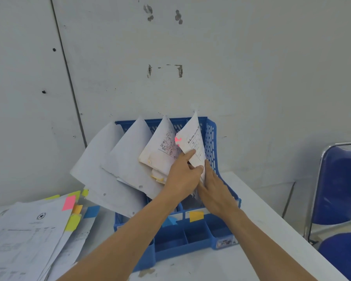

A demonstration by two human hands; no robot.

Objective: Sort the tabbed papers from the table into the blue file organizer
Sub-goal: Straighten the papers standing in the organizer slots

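**Desk:** What are the hands doing?

**Photographer:** The left hand (182,177) holds the pink-tabbed paper (192,136) low down, with the index finger stretched up its face and the thumb pressed below. The right hand (217,194) lies flat-fingered against the sheet's lower right edge, its fingertips hidden behind the paper.

**Desk:** Where does that paper sit?

**Photographer:** It sits in the rightmost slot of the blue file organizer (210,136), tilted left, with its top corner rising above the rim. Its right edge runs just beside the organizer's perforated side wall, so the right hand works in a narrow gap.

**Desk:** And the room on either side?

**Photographer:** To the left, three sheaves of filed papers (128,157) fan out of the other slots. The outermost overhangs the organizer's left wall. Below them the loose stack of tabbed papers (28,230) lies on the table, with pink, orange, yellow and blue tabs along the edge nearest the organizer. An orange label (196,216) and a blue label (169,221) sit on the organizer's front dividers.

**Desk:** The setting?

**Photographer:** It is a white table (261,226) whose top shows between the organizer and its right edge. A blue chair (340,189) stands just past that edge. The organizer's back stands close to a scuffed grey wall (231,57).
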